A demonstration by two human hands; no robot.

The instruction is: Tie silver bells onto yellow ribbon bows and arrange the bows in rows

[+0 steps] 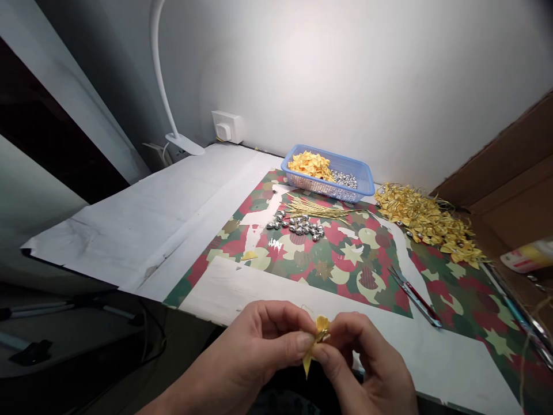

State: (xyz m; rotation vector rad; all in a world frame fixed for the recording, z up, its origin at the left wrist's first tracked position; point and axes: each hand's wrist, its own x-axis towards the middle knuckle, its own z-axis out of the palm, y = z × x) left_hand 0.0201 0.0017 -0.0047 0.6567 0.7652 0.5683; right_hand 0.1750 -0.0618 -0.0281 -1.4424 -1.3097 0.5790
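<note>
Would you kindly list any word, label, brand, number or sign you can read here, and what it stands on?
No text can be read.
Bottle at the right edge: reddish marks on its side, too blurred to read.

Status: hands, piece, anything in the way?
Left hand, right hand: both pinching yellow flower. Nothing seen blocking. Red-and-silver tool lies beyond right hand.

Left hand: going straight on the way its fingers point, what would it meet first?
Past the yellow flower in its own fingertips, the left hand would probably meet the right hand first, though depth is unclear.
</note>
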